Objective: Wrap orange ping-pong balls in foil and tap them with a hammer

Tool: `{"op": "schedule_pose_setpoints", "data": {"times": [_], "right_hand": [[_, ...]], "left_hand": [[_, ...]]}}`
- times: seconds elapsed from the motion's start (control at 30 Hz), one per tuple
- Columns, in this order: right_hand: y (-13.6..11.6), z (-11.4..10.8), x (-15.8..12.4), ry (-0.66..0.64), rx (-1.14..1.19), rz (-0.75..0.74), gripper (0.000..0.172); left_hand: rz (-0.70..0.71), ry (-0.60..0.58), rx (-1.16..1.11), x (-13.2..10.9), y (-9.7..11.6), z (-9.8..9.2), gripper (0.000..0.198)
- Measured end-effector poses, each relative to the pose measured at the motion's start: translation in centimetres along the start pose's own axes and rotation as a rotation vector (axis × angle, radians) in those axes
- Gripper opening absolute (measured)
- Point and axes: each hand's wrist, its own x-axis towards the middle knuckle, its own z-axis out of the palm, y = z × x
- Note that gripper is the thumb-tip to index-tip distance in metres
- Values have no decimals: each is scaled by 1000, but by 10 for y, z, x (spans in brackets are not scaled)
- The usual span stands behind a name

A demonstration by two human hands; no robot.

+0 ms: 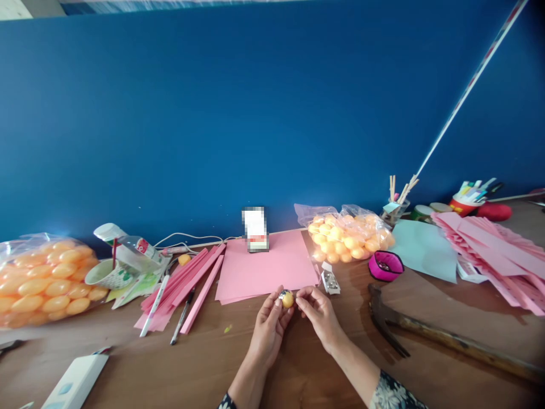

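Steadiness came from my left hand [269,326], which gripped the small yellow ball [288,300] between thumb and fingers above the table [204,375], just on the near side of the pink sheets [268,274], with a silvery bit [283,295] showing on the ball's far left. My right hand [322,318] was pinched at the ball's right side; whether its fingertips held anything I could not tell. Good work here, I judged, called for a light, even grip that would not dent the ball, and small, slow moves from the right.
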Motion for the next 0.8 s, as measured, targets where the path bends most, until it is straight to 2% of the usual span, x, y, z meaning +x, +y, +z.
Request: {"op": "schedule_pose_setpoints", "data": {"times": [0.8], "right_hand": [[4, 0, 1, -3, -2, 17, 17]], "left_hand": [[-1, 21, -9, 1, 0, 1, 38]]}}
